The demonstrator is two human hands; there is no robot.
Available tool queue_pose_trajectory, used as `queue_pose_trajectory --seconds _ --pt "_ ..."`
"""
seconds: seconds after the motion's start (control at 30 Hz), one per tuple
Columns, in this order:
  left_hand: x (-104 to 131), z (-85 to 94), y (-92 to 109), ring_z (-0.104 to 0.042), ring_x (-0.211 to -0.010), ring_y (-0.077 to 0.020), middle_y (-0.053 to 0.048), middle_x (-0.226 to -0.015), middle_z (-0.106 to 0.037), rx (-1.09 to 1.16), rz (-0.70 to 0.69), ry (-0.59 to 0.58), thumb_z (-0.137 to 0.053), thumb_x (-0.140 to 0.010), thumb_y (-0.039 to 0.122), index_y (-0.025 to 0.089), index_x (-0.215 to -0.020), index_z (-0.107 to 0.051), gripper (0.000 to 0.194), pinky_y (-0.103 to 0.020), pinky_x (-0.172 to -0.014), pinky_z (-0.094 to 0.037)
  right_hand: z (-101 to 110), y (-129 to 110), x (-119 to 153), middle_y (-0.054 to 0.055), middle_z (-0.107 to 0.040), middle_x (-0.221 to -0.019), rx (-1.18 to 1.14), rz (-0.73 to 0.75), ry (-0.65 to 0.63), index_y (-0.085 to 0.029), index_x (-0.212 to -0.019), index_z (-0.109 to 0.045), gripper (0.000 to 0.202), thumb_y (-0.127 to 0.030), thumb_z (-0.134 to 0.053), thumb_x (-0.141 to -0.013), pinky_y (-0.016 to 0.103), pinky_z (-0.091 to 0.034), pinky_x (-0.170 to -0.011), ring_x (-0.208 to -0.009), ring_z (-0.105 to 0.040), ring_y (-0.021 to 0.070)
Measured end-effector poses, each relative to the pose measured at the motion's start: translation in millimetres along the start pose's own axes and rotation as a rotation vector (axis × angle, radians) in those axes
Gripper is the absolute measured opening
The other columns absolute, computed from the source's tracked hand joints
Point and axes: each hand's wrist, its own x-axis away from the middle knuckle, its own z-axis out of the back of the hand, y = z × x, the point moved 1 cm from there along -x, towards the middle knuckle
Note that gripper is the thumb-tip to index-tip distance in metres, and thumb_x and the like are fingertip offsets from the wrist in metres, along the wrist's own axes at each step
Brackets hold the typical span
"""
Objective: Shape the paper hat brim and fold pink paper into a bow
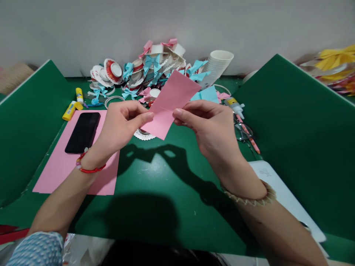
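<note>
A pink rectangular piece of paper (174, 96) is held up in the air, tilted, with a short crease near its middle. My left hand (122, 123) pinches its lower left edge between thumb and fingers. On the opposite edge, the thumb and fingers of my right hand (209, 125) grip the same paper. Behind and below it, a white scalloped paper disc (144, 135) lies partly hidden on the green table (155, 177). Under my left forearm lie larger pink sheets (54, 170), and a black phone (83, 133) rests on them.
Paper crafts with blue and pink bows (152, 64) are heaped at the back, beside stacked white cups (219, 64). Yellow glue sticks (69, 111) stand left; glasses (244, 131) and a white board (283, 192) lie right. Green partitions (299, 140) border both sides.
</note>
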Motion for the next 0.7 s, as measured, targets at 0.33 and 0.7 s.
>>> queue_pose_trajectory --seconds 0.33,0.7 --pt "-3 11.1 1 -0.057 -0.057 -0.012 -0.002 -0.058 -0.061 0.002 0.097 -0.186 -0.07 -0.068 0.027 0.015 -0.065 -0.066 0.013 -0.023 -0.055 -0.044 4 5 -3 -0.004 -0.062 -0.06 0.007 0.039 0.028 -0.021 -0.064 -0.062 0.011 -0.016 -0.071 -0.067 0.028 -0.055 -0.058 -0.056 -0.062 0.0111" --pt "-5 15.5 5 -0.037 -0.043 -0.0065 0.003 -0.046 -0.046 -0.161 0.036 -0.262 -0.062 -0.076 0.025 0.016 -0.046 -0.05 0.034 -0.023 -0.046 -0.028 2 4 -3 -0.005 -0.062 -0.057 -0.013 0.003 0.054 -0.021 -0.06 -0.062 0.013 -0.015 -0.071 -0.066 0.026 -0.055 -0.056 -0.053 -0.06 0.0102"
